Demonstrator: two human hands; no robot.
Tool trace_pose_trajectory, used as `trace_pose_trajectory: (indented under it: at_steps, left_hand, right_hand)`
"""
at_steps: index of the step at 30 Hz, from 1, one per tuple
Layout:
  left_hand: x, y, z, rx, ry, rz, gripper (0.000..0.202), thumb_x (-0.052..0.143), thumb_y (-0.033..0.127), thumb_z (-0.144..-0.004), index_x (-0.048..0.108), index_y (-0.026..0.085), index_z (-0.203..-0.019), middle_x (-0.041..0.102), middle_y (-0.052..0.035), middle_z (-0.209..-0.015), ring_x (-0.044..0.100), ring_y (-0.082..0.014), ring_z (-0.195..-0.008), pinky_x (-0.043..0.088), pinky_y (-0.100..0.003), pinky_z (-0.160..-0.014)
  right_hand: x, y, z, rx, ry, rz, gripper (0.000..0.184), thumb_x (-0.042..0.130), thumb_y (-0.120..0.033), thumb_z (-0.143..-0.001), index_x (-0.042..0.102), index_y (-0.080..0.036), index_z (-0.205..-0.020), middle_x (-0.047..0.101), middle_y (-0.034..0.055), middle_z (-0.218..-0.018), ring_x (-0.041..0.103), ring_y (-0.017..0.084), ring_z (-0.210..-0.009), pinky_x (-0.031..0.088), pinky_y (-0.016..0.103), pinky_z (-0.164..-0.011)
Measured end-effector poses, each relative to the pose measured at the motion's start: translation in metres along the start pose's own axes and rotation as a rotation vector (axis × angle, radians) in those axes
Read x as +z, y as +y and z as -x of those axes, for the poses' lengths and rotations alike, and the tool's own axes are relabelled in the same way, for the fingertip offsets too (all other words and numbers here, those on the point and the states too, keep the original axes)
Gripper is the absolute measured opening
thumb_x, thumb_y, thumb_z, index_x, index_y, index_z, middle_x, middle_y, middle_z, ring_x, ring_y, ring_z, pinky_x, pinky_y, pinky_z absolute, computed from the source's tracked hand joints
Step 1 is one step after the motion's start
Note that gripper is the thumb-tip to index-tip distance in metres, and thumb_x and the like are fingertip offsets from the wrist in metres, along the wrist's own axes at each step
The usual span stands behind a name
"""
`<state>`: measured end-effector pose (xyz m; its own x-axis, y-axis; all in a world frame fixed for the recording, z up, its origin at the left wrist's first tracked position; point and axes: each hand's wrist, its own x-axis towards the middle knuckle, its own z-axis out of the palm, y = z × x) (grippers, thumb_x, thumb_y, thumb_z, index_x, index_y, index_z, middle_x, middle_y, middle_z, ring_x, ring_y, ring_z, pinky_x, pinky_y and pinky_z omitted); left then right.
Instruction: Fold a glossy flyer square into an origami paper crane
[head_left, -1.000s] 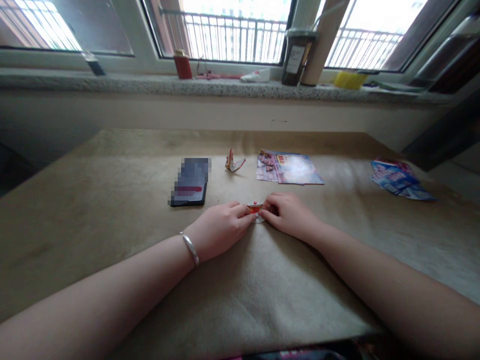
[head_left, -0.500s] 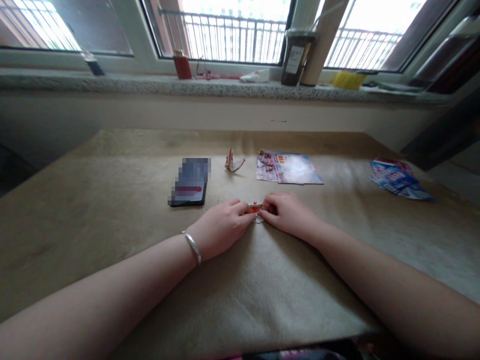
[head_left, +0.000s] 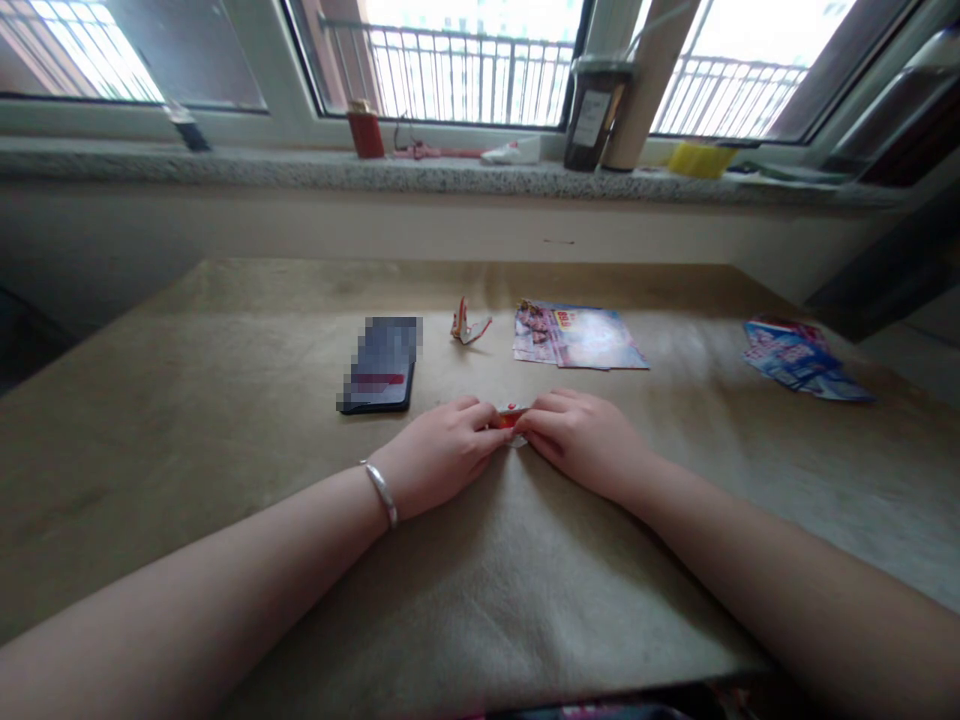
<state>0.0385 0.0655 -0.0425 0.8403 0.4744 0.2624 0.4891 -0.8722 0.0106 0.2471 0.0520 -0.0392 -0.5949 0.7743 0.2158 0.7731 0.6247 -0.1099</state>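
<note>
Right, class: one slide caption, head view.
Left hand and right hand hold a red-and-white piece on the table.

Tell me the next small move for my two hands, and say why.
Probably press the small red-and-white paper down with the right hand while the left hand steadies it: both hands' fingertips are at it, close together, and white parts show beyond and below them.

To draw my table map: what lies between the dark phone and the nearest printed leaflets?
A small folded paper piece, with bare table around it; the head view shows this.

Small paper [head_left: 511, 420] — red-and-white, folded, partly covered
</note>
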Motion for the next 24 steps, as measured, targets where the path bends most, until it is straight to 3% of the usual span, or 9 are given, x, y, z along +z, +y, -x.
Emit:
trace_pose_trajectory:
  at_steps: [9,24]
  left_hand:
    - [-0.002,0.004,-0.001,-0.016,-0.045,-0.022,0.028,0.044,0.013,-0.087,0.061,0.015,-0.109,0.061,-0.0093,-0.097,0.053,-0.0192,-0.087,0.051,-0.035,-0.079]
    - [-0.01,0.004,0.0,0.008,-0.09,-0.033,0.03,0.044,0.014,-0.086,0.059,0.016,-0.113,0.06,-0.0092,-0.098,0.052,-0.0188,-0.088,0.05,-0.034,-0.079]
  right_hand:
    - [-0.004,-0.002,-0.003,0.0,-0.073,0.074,0.019,0.05,-0.022,-0.083,0.069,-0.021,-0.078,0.061,0.0048,-0.081,0.054,0.017,-0.077,0.035,0.027,-0.066]
    - [-0.016,-0.007,0.001,0.029,-0.093,0.143,0.021,0.048,-0.025,-0.083,0.069,-0.021,-0.08,0.062,0.0049,-0.079,0.055,0.018,-0.075,0.035,0.028,-0.064]
